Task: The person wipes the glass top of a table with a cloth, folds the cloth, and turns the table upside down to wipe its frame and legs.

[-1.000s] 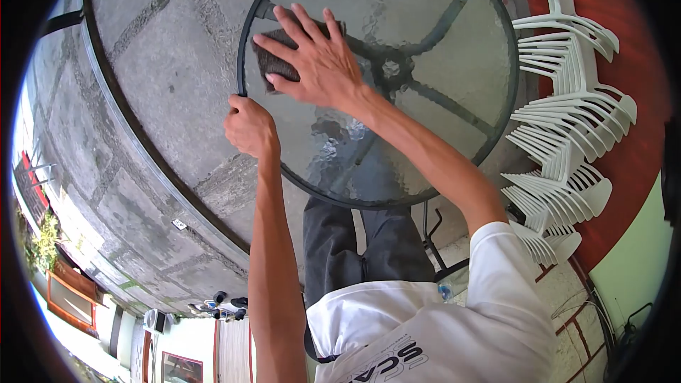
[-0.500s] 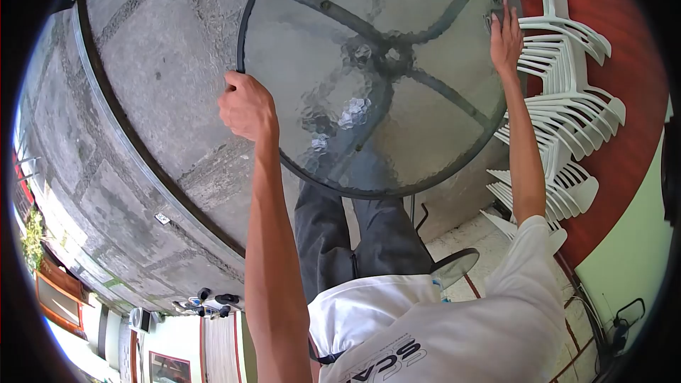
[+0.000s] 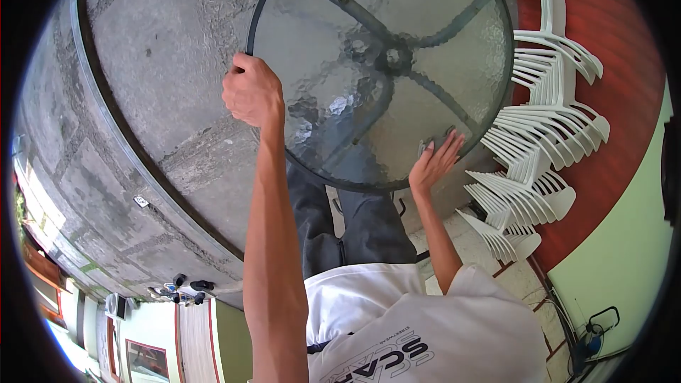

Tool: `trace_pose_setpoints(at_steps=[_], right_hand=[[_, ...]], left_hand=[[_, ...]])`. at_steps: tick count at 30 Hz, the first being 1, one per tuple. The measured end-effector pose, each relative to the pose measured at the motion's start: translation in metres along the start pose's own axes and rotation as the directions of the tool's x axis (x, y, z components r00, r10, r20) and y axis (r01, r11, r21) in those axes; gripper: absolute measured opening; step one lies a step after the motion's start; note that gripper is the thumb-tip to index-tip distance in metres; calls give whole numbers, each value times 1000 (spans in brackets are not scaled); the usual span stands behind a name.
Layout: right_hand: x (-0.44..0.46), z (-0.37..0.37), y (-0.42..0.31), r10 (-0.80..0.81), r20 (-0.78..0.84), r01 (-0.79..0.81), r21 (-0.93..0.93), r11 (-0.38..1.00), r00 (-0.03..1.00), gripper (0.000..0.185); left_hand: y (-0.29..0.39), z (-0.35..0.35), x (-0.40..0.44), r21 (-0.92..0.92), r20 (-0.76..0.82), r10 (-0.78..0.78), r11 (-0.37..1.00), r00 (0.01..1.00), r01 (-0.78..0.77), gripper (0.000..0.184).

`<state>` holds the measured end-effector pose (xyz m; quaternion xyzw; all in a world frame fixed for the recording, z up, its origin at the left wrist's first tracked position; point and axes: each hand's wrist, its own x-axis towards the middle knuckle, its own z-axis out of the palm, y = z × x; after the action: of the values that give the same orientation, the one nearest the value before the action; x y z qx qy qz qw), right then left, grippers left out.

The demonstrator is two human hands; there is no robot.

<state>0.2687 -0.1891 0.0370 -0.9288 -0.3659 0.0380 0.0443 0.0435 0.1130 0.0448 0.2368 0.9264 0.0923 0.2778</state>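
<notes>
A round table [image 3: 447, 85] with a rippled glass top and dark rim stands in front of my legs. Through the glass its crossed metal frame shows, blurred. My left hand [image 3: 254, 92] is closed around the rim on the left side, its fingertips partly hidden. At the near right edge, my right hand [image 3: 436, 162] lies with fingers stretched out over the glass, open and not wrapped round the rim.
Stacked white plastic chairs [image 3: 546, 120] stand along the red lower wall [image 3: 603, 170] on the right. A dark metal edge [image 3: 152, 163] curves across the grey stone floor [image 3: 170, 64] at left. Shoes [image 3: 181, 291] lie at the lower left.
My right hand has slid from the far right rim to the near right edge of the table. My left hand keeps its grip on the left rim. The view has shifted slightly.
</notes>
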Motion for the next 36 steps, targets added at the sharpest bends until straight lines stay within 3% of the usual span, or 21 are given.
trace_pose_setpoints(at_steps=[3, 6, 8, 10, 13, 16, 19, 21, 23, 25, 28, 30, 32, 36], right_hand=[[-64, 4, -54, -192, 166, 184, 60, 981, 967, 67], [-96, 14, -100, -448, 325, 405, 195, 893, 833, 68], [-79, 15, -133, -617, 361, 565, 250, 786, 699, 66], [-24, 9, -155, -648, 349, 606, 236, 760, 677, 61], [90, 7, -158, -539, 105, 520, 163, 839, 836, 63], [181, 11, -96, -280, -94, 289, 109, 951, 955, 62], [178, 13, -34, 52, -139, -38, 101, 994, 989, 63], [119, 11, -37, 109, -91, -97, 122, 988, 990, 63], [45, 4, -50, -89, 27, 88, 32, 996, 996, 62], [-18, -4, -36, -357, 250, 363, 24, 932, 900, 62], [-12, -12, 18, -364, 193, 365, 31, 931, 911, 63], [24, -11, 54, -165, 88, 164, 21, 986, 982, 65], [69, -10, 77, -72, 2, 72, 49, 996, 997, 65], [141, -7, 83, -47, -60, 47, 3, 999, 997, 63]], left_hand=[[3, -2, -2, -2, 8, -1, 1000, 1000, 1, 57], [2, -1, -2, -10, 10, -7, 1000, 1000, 7, 58], [0, -2, -2, -6, 26, 3, 1000, 1000, -3, 59], [0, -2, -2, -4, 38, 9, 1000, 999, -9, 59], [-2, -2, -3, 14, 31, 10, 1000, 999, -11, 60], [-2, 3, -2, 35, -29, 30, 999, 999, -29, 59], [-2, 7, -2, 41, -58, 48, 998, 997, -46, 57], [-1, 5, -3, 50, -30, 38, 998, 999, -36, 59], [-6, 11, 2, 60, -63, 48, 997, 997, -44, 60], [-4, 8, -2, 63, -71, 62, 996, 996, -57, 61], [-5, 10, -2, 70, -90, 64, 996, 994, -58, 61], [-5, 9, -4, 65, -98, 63, 996, 993, -57, 62], [-4, 10, -6, 62, -106, 68, 996, 992, -62, 62], [-5, 11, -6, 84, -120, 74, 994, 990, -64, 62]])
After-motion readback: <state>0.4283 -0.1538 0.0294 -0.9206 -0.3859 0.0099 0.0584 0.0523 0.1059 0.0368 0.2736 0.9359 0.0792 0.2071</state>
